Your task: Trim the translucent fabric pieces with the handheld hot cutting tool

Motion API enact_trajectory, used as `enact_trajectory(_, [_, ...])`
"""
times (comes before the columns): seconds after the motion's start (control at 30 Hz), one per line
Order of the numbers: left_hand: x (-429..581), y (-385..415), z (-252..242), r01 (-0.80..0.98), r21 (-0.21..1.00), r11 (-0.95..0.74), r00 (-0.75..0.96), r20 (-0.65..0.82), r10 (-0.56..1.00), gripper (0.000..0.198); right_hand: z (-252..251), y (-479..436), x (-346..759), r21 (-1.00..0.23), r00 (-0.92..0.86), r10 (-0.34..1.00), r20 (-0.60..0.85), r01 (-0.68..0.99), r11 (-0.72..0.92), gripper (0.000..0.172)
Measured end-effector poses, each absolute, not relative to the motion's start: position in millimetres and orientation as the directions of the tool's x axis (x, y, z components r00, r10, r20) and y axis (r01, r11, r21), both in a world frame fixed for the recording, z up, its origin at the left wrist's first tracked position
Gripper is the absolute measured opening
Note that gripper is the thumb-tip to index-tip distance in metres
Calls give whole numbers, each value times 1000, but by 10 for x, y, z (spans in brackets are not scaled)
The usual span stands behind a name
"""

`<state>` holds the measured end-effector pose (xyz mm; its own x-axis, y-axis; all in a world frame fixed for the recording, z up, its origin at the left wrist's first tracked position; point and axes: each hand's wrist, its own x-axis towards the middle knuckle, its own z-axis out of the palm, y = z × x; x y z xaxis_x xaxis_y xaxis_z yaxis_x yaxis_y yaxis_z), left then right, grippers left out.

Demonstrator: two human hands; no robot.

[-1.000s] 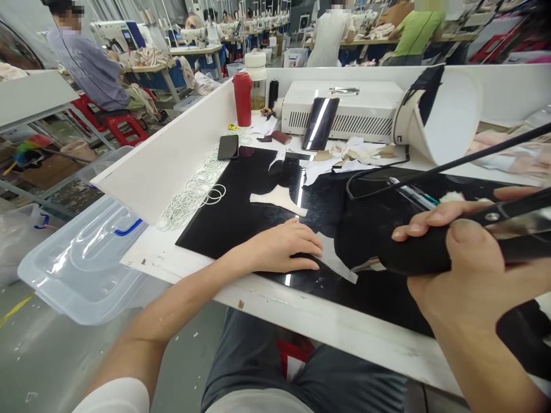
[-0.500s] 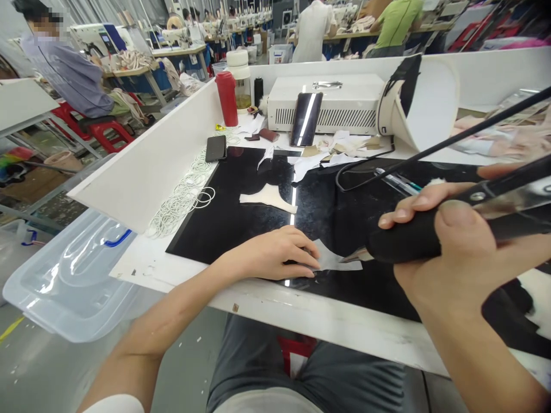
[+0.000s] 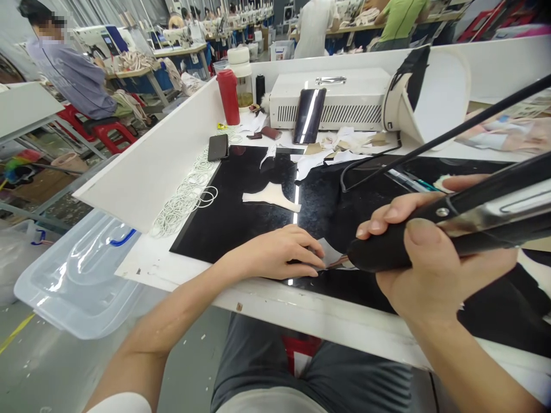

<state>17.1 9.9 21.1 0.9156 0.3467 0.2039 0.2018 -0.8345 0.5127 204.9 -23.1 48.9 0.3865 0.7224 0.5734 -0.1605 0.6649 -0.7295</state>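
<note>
Near the front edge of a shiny black mat (image 3: pixel 253 235), my left hand (image 3: pixel 284 252) lies palm down with its fingers apart. Its fingertips press on a small grey-white sheet piece (image 3: pixel 330 251). My right hand (image 3: pixel 430 258) is wrapped round a thick black-handled tool (image 3: pixel 447 229) with a metal strip along its body. The tool slants down to the left. Its thin metal tip (image 3: pixel 338 262) is over the sheet piece, close to my left fingertips; whether it touches the sheet I cannot tell. Behind my left hand lies a cream curved piece (image 3: pixel 272 196).
A black cord (image 3: pixel 447 140) loops across the right side. At the back stand a white vented box (image 3: pixel 344 86), a phone (image 3: pixel 309 116), a red cup (image 3: pixel 228 96) and a white cone-shaped shade (image 3: pixel 443 92). White elastic loops (image 3: pixel 181 203) pile up at left. Other people sit beyond the partition.
My right hand and the tool have moved left, bringing the tip nearer my left fingers and covering more of the sheet piece. My left hand stays put.
</note>
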Motion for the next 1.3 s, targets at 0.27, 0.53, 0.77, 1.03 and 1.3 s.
enact_trajectory(0.27, [157,102,180,205,563,-801,897,219,384,26,499,-212,2074,-746,382,720,579,-107,657,42])
enact_trajectory(0.53, [121,122,185,204,600,-774,920,151,360,31,563,-176,2107,-768,431,716,549,-79,636,41])
enact_trajectory(0.77, [112,140,188,210,572,-793,933,125,338,35,510,-275,2046,-742,373,747,551,-191,642,45])
enact_trajectory(1.03, [117,156,198,192,536,-822,945,126,303,39,505,-312,1999,-763,347,770,535,-193,617,41])
enact_trajectory(1.3, [112,168,174,200,584,-786,941,110,321,36,542,-384,1939,-757,315,794,519,-262,599,46])
